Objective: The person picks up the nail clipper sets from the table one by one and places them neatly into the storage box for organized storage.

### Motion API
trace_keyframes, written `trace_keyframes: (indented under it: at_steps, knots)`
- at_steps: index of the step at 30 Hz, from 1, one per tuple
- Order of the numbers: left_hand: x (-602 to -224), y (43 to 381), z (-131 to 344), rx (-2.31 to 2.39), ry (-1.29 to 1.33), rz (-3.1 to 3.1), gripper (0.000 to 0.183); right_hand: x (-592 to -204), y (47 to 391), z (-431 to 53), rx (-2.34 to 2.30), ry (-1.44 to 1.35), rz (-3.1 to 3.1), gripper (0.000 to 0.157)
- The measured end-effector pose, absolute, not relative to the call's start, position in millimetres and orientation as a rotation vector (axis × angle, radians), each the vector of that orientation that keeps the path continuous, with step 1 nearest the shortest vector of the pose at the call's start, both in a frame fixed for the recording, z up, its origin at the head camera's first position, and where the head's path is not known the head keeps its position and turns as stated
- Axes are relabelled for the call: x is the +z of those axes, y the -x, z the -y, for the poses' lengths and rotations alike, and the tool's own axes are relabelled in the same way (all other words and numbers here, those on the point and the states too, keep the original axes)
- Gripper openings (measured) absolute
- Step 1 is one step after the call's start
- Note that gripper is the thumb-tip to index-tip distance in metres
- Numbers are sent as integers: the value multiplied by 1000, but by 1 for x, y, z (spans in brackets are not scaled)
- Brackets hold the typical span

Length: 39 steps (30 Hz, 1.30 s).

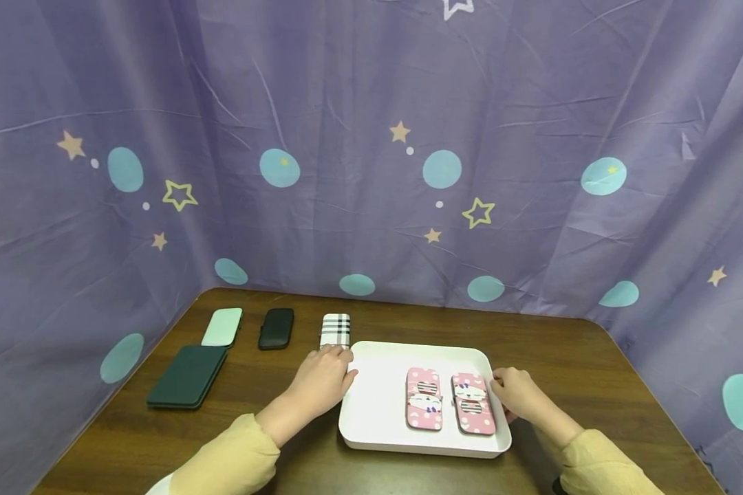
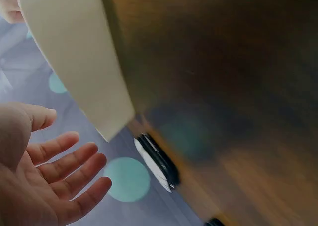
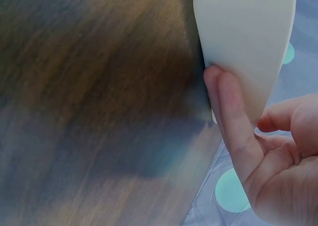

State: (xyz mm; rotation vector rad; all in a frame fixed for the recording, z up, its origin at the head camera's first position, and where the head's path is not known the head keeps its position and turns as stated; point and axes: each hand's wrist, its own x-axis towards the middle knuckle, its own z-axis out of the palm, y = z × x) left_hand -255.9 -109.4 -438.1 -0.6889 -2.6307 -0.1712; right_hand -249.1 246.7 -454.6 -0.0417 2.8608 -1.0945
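A white rectangular tray [image 1: 378,395] sits on the table in the head view. Inside it, towards the right, two pink cases [image 1: 424,416] [image 1: 473,419] with cartoon animal prints lie side by side. My right hand [image 1: 520,393] holds the tray's right edge; in the right wrist view its fingers [image 3: 230,99] lie against the outer wall [image 3: 243,37]. Near the left edge is my left hand [image 1: 322,380], its fingers spread and relaxed in the left wrist view, apart from the tray wall [image 2: 69,52]. A black-and-white plaid case [image 1: 336,330] lies just beyond that hand, partly hidden by it.
On the left of the brown wooden table [image 1: 408,474] lie a dark green case [image 1: 187,376], a pale mint case [image 1: 222,326] and a black case [image 1: 276,328]. A purple curtain [image 1: 359,103] with stars and dots hangs behind the table and along both sides.
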Motion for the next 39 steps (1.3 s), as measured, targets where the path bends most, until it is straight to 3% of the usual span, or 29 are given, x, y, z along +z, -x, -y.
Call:
trace_keyframes:
  at_steps: [22, 39]
  knots:
    - [-461, 257, 197, -117, 378, 2718, 42, -453, 248, -246, -1090, 44, -2857, 23]
    - [-449, 270, 259, -216, 108, 2759, 48, -453, 249, -247, -1085, 59, -2862, 22]
